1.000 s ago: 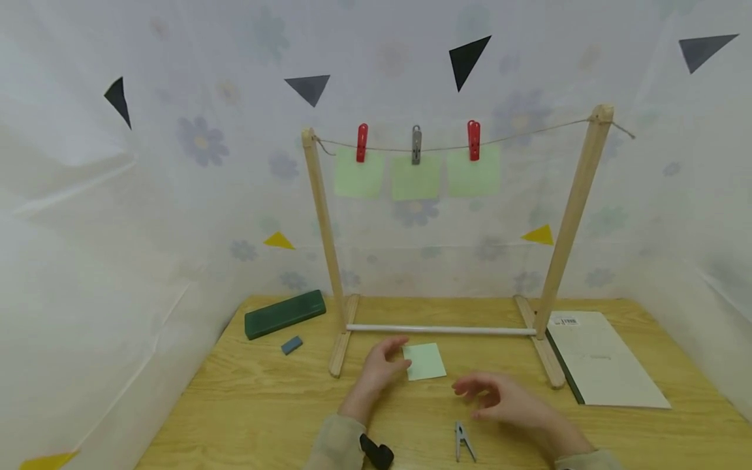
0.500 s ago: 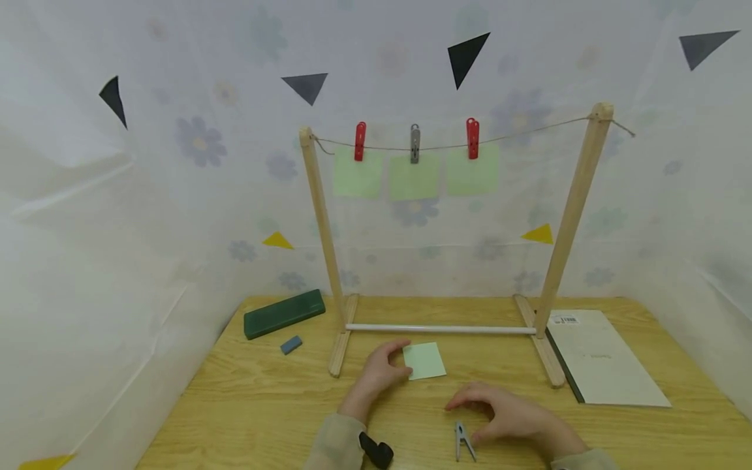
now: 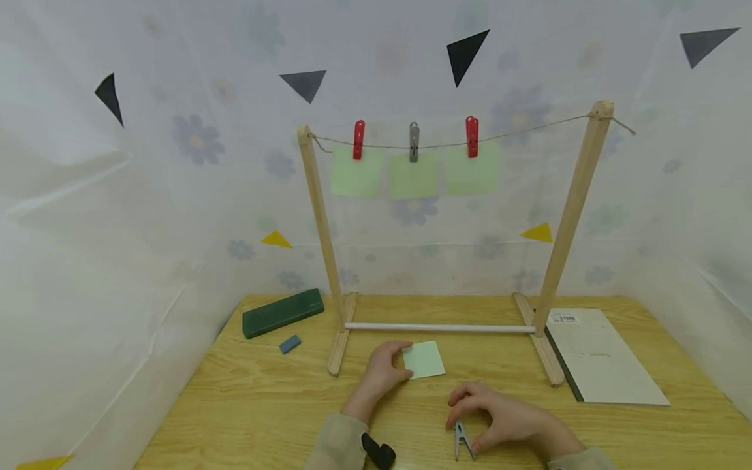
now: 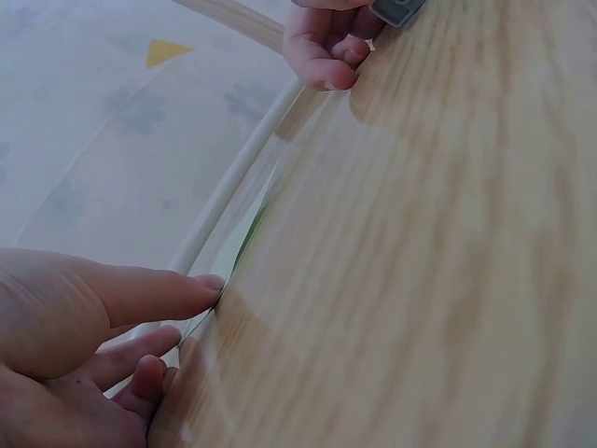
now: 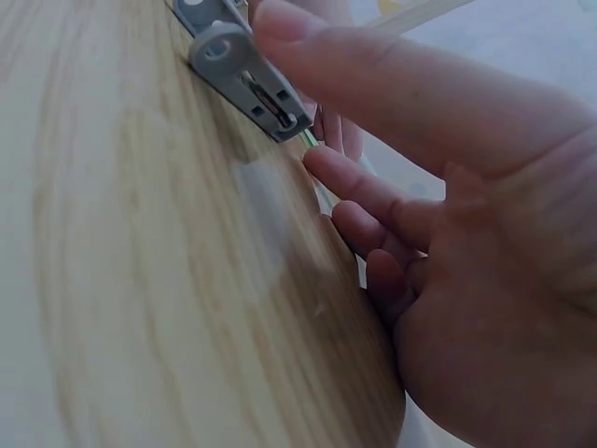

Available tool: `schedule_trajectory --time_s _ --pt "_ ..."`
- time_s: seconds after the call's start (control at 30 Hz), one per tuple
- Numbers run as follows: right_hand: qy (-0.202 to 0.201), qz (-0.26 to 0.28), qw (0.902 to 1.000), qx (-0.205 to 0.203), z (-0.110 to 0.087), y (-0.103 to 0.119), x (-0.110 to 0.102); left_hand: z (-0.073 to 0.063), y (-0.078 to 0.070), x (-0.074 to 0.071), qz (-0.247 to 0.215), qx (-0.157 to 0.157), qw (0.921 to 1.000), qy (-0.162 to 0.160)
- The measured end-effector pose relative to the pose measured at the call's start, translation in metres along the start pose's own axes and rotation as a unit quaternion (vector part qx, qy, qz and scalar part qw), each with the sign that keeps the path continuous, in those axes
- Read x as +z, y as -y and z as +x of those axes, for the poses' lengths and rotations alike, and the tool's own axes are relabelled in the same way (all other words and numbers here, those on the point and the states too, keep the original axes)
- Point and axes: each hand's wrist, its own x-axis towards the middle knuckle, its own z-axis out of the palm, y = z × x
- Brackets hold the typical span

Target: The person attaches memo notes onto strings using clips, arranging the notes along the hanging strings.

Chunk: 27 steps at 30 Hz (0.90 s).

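Observation:
A pale green square of paper lies on the table in the head view. At its left edge is my left hand, thumb and forefinger spread apart near the two corners. In the left wrist view the thumb tip is right at the edge of the paper. A grey clothespin lies nearer the front, with my right hand over it, thumb to its right and forefinger at its top. The right wrist view shows the clothespin close beside the thumb, its fingers loosely bent.
Behind the hands stands a wooden frame with a white crossbar. From its string hang green papers under red clothespins and a grey one. A green case and blue eraser lie left, a notebook right.
My right hand has come down and toward the front, until its thumb and forefinger stand about the grey clothespin. The left hand stays at the paper, its thumb slightly closer in.

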Motion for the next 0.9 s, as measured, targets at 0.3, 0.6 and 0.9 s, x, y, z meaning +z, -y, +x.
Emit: schedule_trajectory --time_s 0.3,0.6,0.9 --pt "0.003 -0.043 0.9989 -0.017 0.0017 0.0032 0.0036 -0.003 -0.0012 -0.003 0.005 0.0 0.9994 0.034" --pt "0.003 -0.044 0.9989 -0.011 0.0012 0.0037 0.0054 -0.0042 -0.0022 -0.0038 0.031 -0.013 0.9973 0.065" --pt "-0.019 -0.039 0.999 0.007 0.0021 -0.0007 0.0072 -0.0023 -0.0019 -0.0046 0.017 -0.006 0.9978 0.064"
